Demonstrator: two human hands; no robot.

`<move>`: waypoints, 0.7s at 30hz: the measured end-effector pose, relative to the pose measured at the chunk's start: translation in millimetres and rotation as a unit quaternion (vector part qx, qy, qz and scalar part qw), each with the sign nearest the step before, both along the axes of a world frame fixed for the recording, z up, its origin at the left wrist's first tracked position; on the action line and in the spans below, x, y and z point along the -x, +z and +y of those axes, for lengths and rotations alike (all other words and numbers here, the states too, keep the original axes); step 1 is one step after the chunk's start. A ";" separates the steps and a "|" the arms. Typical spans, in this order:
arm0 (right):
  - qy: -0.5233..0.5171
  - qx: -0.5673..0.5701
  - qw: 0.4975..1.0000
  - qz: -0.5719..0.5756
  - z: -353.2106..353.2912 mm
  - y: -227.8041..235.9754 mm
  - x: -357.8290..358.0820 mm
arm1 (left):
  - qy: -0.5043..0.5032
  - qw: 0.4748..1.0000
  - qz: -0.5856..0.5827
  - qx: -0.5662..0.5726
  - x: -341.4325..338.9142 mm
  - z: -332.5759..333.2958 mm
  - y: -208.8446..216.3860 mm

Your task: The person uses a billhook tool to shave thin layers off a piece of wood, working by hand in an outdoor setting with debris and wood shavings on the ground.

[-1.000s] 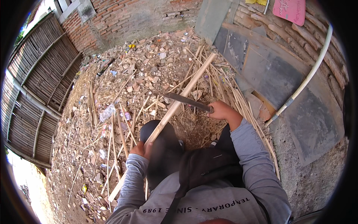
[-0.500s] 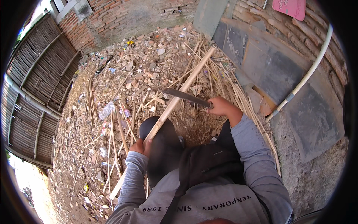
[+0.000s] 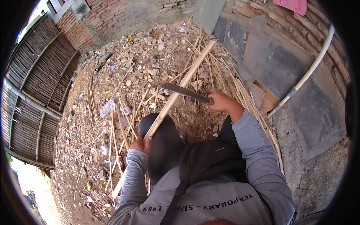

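My left hand (image 3: 141, 144) is closed round the lower part of a long pale bamboo slat (image 3: 164, 111). The slat slants up and away to the right past my left knee, and its near end passes behind my left forearm. In my right hand (image 3: 221, 102) is the handle of a machete (image 3: 187, 93), with fingers wrapped round it. Its dark blade lies across the slat at about mid-length, the tip pointing left. Whether the edge bites into the slat I cannot tell.
Thin bamboo strips (image 3: 240, 88) lie piled ahead to the right, others (image 3: 112, 146) to the left. Rubble (image 3: 150, 63) covers the ground. Dark panels (image 3: 273, 67) and a pale pole (image 3: 311, 77) lean along the right wall. A bamboo fence (image 3: 37, 86) stands left.
Both hands, the slat and the machete appear slightly higher in the picture, while the whole view has shifted a little too. The blade still crosses the slat, and both grips are unchanged.
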State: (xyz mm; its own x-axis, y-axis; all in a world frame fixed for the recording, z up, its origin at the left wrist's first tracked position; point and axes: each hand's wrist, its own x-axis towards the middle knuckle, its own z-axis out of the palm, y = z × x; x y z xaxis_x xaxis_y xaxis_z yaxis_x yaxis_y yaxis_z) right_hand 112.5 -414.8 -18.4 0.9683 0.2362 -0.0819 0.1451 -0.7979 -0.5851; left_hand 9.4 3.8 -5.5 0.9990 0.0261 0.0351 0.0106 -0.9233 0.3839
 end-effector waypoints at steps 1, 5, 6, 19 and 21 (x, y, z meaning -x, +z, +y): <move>0.000 -0.001 1.000 0.001 0.6 0.4 -0.2 | 0.004 1.000 -0.006 -0.001 0.3 0.0 0.0; 0.000 0.008 1.000 -0.001 1.0 1.0 0.6 | -0.005 1.000 -0.015 0.006 1.0 -0.5 0.5; 0.001 0.012 1.000 -0.007 0.9 0.9 0.9 | -0.004 1.000 -0.016 0.008 1.3 -1.2 1.6; 0.006 0.006 1.000 -0.006 -0.6 -1.6 -0.6 | -0.013 0.999 -0.034 0.002 -0.2 0.7 -3.6; 0.013 0.000 1.000 -0.007 -1.4 -2.6 -0.8 | -0.012 0.999 -0.034 0.004 -0.3 -0.3 -3.8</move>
